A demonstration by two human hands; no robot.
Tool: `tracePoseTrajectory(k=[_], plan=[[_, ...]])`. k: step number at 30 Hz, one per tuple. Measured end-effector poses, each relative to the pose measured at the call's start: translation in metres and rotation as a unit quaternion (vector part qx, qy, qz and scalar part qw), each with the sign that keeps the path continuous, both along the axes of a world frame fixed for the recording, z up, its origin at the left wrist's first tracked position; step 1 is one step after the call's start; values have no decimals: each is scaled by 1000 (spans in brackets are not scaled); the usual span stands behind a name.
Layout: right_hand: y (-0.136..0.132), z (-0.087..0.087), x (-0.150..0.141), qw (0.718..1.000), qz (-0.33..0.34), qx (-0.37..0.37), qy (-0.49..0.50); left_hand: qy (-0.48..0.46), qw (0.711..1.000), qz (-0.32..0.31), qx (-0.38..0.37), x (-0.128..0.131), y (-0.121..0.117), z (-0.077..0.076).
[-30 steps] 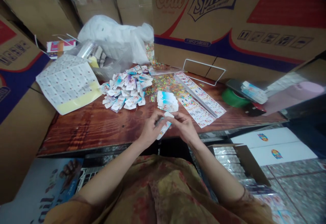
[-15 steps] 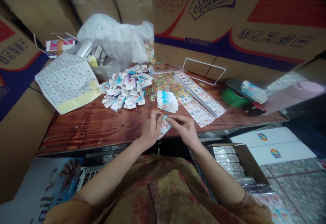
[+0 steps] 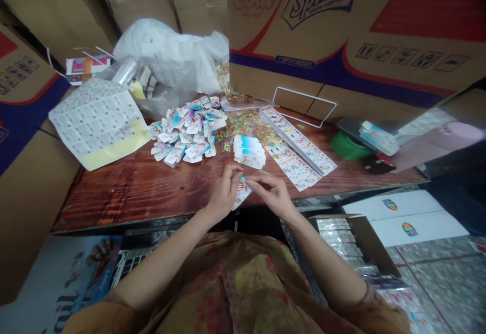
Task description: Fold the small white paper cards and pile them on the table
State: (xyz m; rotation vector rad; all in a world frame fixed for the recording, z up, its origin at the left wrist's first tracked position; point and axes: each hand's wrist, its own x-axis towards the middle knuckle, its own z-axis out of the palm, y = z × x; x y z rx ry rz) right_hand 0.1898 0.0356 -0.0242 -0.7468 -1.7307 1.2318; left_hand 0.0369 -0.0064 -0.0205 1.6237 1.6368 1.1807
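Note:
Close to the table's front edge, my left hand (image 3: pixel 224 192) is closed on a small printed carton (image 3: pixel 240 195), white with a picture of a hand on it. My right hand (image 3: pixel 271 192) pinches at the carton's upper right edge with thumb and forefinger. Just beyond my hands lies a short stack of flat blue-and-white cartons (image 3: pixel 249 152). To the left of that stack is a heap of folded small cartons (image 3: pixel 190 131). Small bright multicoloured pieces (image 3: pixel 246 121) are scattered behind the stack.
Printed sticker strips (image 3: pixel 296 152) lie right of the stack, near a white wire frame (image 3: pixel 304 90). A sheet of labels (image 3: pixel 102 126) and a white plastic bag (image 3: pixel 167 50) sit at left. A large cardboard box (image 3: pixel 341 45) stands behind. Green tape (image 3: pixel 349 147) is at right.
The carton's top end, bent over between my fingers before, now shows more of its printed face. My right fingers have shifted slightly down along its edge.

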Motion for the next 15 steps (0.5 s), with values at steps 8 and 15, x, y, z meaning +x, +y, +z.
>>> tracePoseTrajectory(k=[8, 15], plan=[[5, -3, -4, 995, 62, 47, -69, -49, 998, -17, -28, -6, 5, -9], [52, -25, -10, 950, -125, 186, -219, -67, 993, 99, 2, -41, 55, 1]])
